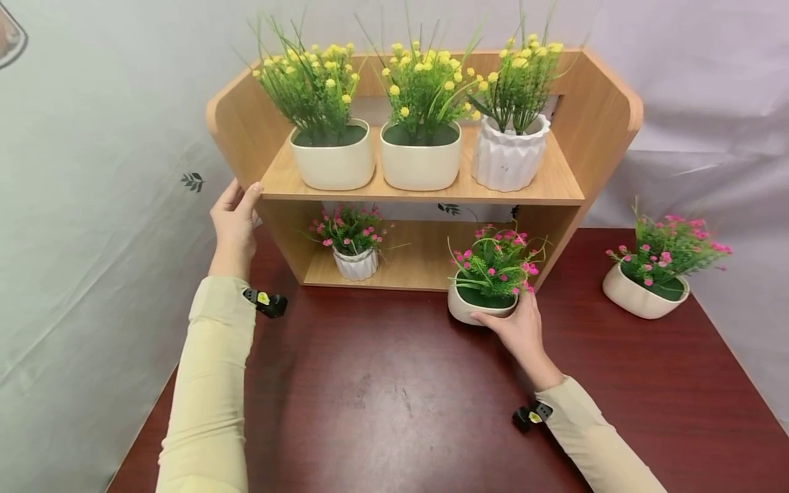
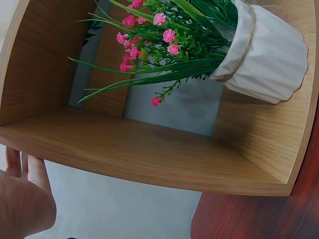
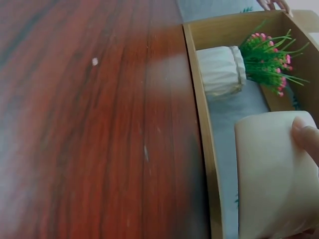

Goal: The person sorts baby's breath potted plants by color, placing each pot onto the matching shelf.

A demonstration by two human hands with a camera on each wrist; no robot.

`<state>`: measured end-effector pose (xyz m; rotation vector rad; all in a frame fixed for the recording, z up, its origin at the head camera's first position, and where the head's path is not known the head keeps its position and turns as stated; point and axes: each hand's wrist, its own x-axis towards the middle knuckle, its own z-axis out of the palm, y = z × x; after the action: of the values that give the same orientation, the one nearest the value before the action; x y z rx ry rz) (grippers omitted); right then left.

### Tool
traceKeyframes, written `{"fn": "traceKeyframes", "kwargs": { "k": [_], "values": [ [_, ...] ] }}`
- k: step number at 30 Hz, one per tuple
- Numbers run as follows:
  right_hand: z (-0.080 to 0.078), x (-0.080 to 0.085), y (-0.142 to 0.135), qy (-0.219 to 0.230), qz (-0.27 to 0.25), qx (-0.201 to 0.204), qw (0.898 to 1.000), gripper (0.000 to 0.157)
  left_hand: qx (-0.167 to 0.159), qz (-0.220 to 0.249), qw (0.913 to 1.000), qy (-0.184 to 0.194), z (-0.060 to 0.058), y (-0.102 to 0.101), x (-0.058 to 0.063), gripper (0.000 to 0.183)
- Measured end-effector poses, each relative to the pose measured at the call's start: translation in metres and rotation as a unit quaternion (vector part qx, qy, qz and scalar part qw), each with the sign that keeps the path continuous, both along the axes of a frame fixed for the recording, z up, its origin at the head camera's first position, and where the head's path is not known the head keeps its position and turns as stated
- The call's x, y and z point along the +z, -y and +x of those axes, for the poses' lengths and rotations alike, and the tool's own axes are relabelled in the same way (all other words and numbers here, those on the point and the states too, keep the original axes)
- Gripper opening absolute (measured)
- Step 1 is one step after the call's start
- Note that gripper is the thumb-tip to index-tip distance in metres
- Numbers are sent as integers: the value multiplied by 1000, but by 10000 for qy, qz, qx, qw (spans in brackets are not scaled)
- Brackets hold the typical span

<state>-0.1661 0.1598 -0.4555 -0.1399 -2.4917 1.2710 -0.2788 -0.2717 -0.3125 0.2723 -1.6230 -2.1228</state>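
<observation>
My right hand (image 1: 520, 332) grips a cream oval pot of pink flowers (image 1: 483, 311), thumb on its front, at the right front of the lower shelf (image 1: 407, 274). In the right wrist view the same cream pot (image 3: 274, 169) fills the lower right, with the thumb on its side. My left hand (image 1: 234, 216) holds the left side of the wooden shelf unit, at the level of the upper board (image 1: 425, 194). The left wrist view shows this hand (image 2: 27, 196) against the side panel (image 2: 139, 154), its fingertips hidden behind the panel. A white ribbed pot of pink flowers (image 1: 356, 263) stands on the lower shelf's left.
Two cream pots of yellow flowers, one at left (image 1: 333, 161) and one in the middle (image 1: 421, 161), share the upper board with a white ribbed pot (image 1: 510, 157). Another cream pot of pink flowers (image 1: 644, 294) stands on the dark red table (image 1: 394, 397) at right.
</observation>
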Motion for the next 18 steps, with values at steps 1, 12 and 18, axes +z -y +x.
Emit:
{"fn": "traceKeyframes", "kwargs": {
  "k": [1, 12, 18],
  "values": [
    [-2, 0, 2, 31, -34, 14, 10000, 96, -2, 40, 10000, 12, 0, 0, 0, 42],
    [-18, -5, 27, 75, -85, 265, 9996, 97, 39, 53, 10000, -14, -1, 2, 0, 42],
    [-26, -8, 35, 244, 4, 248, 9994, 100, 32, 71, 10000, 4, -1, 1, 0, 41]
  ]
}}
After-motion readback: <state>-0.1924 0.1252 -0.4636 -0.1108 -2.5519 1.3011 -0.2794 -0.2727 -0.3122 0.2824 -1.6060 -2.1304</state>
